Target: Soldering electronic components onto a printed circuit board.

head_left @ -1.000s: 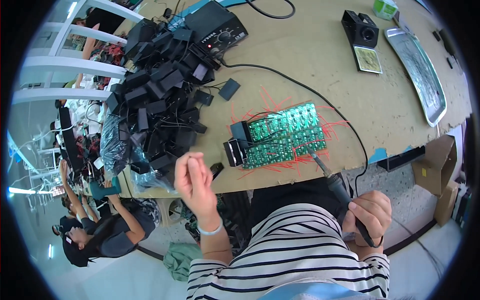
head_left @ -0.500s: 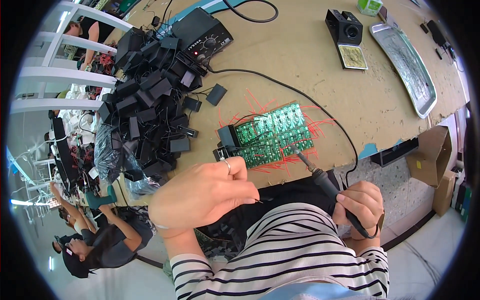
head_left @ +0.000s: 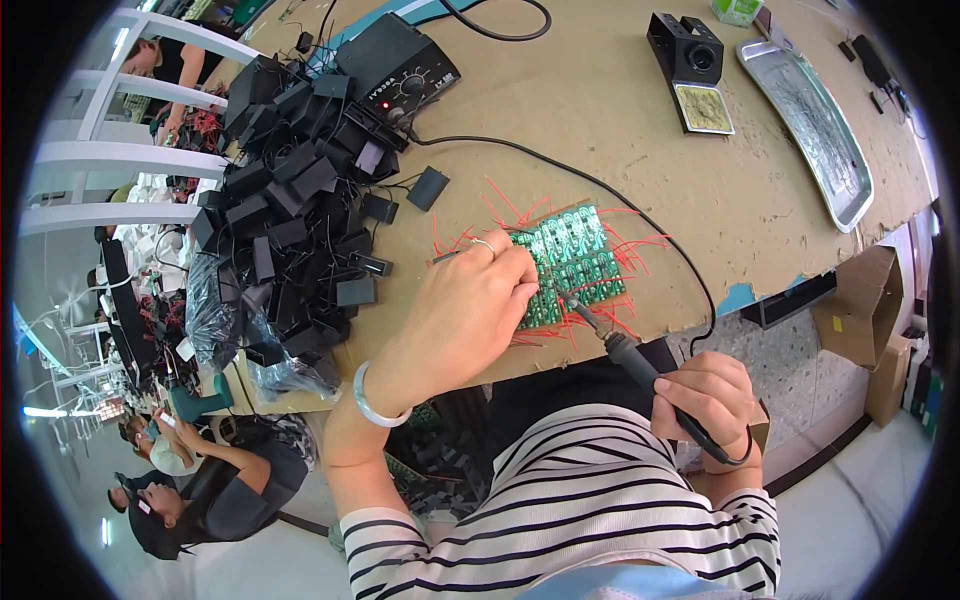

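A panel of green circuit boards (head_left: 585, 245) lies on the table before me, with thin red wires (head_left: 635, 240) sticking out around its edges. My left hand (head_left: 470, 305) is over the panel's left part, thumb and fingertips pinched together low at the boards. The thin dark wire that showed at those fingertips half a second ago is now mostly hidden by the hand. In my right hand (head_left: 710, 400) is a soldering iron (head_left: 640, 365), gripped by its black handle. Its metal tip points up-left and reaches the boards close to my left fingertips.
A heap of black plastic cases with leads (head_left: 290, 200) covers the table's left side. Behind it stands a black soldering station (head_left: 395, 70), its cable curving right. An iron stand with sponge tray (head_left: 705, 108) and a metal tray (head_left: 810, 135) lie far right. Other people sit left.
My left hand has moved forward from above the table's front edge onto the boards, covering the black case there. The soldering iron has shifted slightly left and toward me.
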The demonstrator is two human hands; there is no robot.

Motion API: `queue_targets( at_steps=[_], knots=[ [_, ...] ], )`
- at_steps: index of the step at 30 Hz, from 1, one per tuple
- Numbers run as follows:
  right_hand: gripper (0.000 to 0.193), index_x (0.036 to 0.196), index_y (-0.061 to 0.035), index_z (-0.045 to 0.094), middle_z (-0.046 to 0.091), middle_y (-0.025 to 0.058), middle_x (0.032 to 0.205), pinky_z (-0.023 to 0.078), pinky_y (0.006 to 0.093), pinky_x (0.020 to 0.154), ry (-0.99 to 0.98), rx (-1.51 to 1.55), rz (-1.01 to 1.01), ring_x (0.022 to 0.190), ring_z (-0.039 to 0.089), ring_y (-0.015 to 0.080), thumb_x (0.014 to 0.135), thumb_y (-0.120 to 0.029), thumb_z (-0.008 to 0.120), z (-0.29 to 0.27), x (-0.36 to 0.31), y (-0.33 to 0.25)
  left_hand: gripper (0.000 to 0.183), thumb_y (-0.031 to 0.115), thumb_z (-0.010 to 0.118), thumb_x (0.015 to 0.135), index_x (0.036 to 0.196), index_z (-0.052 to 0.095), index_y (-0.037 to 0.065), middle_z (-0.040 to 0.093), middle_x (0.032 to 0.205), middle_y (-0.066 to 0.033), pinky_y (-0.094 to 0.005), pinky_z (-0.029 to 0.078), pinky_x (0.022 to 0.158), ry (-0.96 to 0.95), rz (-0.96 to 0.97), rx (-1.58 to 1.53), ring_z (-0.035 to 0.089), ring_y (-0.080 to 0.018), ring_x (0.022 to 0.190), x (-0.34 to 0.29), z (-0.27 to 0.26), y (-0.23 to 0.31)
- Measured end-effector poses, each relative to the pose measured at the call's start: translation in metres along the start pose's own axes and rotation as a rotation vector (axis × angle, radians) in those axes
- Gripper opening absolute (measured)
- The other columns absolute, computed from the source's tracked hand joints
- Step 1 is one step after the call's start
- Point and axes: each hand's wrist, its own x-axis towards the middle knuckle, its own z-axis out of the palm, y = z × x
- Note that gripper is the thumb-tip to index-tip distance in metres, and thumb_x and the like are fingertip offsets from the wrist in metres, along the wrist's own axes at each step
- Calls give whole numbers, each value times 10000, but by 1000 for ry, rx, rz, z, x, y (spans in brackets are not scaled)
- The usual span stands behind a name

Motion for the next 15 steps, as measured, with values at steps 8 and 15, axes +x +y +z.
queue_targets(
  at_steps=[8, 15],
  knots=[
    [267, 922, -19, 701, 682, 53, 783, 525, 285, 502, -19, 6, -36, 610, 643, 182, 672, 31, 780, 4, 1, 4, 61, 72, 681, 903, 909, 637, 30, 594, 915, -117, -426, 495, 665, 1, -1, 72, 640, -306, 749, -1, 4, -1],
    [215, 894, -6, 690, 670, 67, 727, 516, 259, 480, -69, -55, -126, 561, 620, 168, 692, 36, 748, 4, 5, -1, 72, 74, 695, 881, 886, 641, 28, 599, 896, -116, -424, 510, 669, -3, -14, 89, 657, -301, 766, 0, 7, -2]
  ],
)
